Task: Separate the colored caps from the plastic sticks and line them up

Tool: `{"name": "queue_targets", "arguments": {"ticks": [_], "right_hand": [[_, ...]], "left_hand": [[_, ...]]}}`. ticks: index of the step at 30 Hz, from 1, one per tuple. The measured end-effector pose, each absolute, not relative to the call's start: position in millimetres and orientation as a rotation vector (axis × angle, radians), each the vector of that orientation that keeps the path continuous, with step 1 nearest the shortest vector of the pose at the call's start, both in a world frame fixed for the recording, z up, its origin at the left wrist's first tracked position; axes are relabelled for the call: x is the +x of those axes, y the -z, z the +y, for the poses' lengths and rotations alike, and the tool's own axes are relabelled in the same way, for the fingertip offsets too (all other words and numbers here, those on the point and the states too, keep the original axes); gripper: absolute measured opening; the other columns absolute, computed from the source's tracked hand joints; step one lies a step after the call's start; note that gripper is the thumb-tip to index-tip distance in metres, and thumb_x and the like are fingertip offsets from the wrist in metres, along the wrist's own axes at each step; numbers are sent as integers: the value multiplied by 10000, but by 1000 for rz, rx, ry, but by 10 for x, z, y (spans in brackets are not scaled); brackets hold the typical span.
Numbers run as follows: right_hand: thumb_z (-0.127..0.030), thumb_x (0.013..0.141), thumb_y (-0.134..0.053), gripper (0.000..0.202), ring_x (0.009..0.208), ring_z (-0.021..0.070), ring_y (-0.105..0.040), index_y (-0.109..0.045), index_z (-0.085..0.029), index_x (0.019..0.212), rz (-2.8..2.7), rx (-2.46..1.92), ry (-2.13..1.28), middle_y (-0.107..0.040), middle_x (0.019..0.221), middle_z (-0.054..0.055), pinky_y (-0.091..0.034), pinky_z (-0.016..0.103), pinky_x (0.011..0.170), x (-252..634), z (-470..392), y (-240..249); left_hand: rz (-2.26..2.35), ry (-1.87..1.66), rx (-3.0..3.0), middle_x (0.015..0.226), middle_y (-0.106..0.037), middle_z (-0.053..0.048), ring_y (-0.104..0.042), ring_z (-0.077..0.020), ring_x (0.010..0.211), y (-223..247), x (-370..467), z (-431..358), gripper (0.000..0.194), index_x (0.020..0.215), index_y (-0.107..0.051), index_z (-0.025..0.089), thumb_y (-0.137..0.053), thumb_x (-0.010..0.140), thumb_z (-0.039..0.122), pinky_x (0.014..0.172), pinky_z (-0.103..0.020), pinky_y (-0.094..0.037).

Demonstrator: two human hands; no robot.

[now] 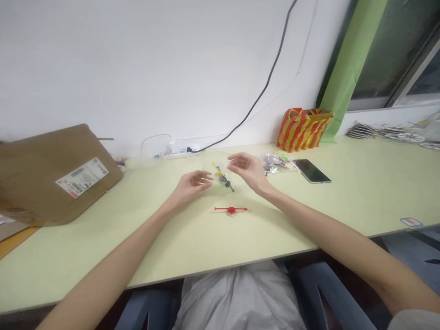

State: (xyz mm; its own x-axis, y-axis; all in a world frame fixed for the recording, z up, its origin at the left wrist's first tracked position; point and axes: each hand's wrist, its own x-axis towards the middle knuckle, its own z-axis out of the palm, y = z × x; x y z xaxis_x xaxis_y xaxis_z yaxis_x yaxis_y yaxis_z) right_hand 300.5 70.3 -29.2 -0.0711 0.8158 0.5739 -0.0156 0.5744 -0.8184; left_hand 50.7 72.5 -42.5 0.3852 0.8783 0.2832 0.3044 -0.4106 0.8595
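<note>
Both my hands hover over the middle of the pale green table [178,238], on either side of a small pile of coloured plastic arrow pieces [223,178]. My left hand [192,185] is left of the pile, fingers curved and apart, with nothing seen in it. To the pile's right is my right hand [245,168], its fingers bent with gaps between them and no object visible. Yellow, black and green parts show in the pile, some blurred. Nearer to me lies a red arrow spinner [231,210] with a round centre, pointing right, untouched by either hand.
A large cardboard box [44,174] stands at the left. Behind my hands is a power strip [178,153] with a black cable. To the right are clear bags of small parts [280,163], a dark phone [312,171] and a red-yellow striped bag [303,129].
</note>
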Motion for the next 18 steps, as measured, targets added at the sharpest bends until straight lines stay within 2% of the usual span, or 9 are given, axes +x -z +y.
{"name": "queue_targets", "arguments": {"ticks": [3, 6, 10, 18], "right_hand": [[-386, 798, -779, 305, 868, 194, -709, -663, -201, 1011, -1504, -680, -684, -734, 899, 55, -574, 354, 837, 3019, 685, 258], [-390, 804, -772, 268, 844, 191, -704, -645, -203, 948, -1506, -687, -635, -719, 908, 53, -580, 355, 817, 3032, 688, 258], [-414, 804, -767, 275, 765, 170, -686, -604, -217, 905, -1468, -645, -711, -665, 905, 25, -588, 359, 779, 3020, 686, 266], [-413, 787, -778, 264, 877, 187, -657, -606, -216, 822, -1462, -587, -873, -642, 908, 32, -584, 392, 880, 3024, 638, 194]], "left_hand": [[1004, -945, 1921, 1319, -695, -110, -704, -304, 1115, 419, 552, 687, 584, 1300, -667, 248, -818, 796, 504, 949, -425, -569], [985, -934, 1981, 1303, -706, -102, -696, -298, 1127, 414, 577, 667, 532, 1280, -683, 245, -768, 839, 532, 980, -420, -551], [983, -904, 2023, 1322, -695, -96, -684, -300, 1142, 414, 591, 660, 522, 1290, -681, 261, -746, 855, 542, 1000, -430, -534], [936, -925, 2086, 1501, -559, -73, -576, -306, 1309, 449, 614, 647, 533, 1328, -657, 302, -756, 848, 511, 1059, -426, -496]]}}
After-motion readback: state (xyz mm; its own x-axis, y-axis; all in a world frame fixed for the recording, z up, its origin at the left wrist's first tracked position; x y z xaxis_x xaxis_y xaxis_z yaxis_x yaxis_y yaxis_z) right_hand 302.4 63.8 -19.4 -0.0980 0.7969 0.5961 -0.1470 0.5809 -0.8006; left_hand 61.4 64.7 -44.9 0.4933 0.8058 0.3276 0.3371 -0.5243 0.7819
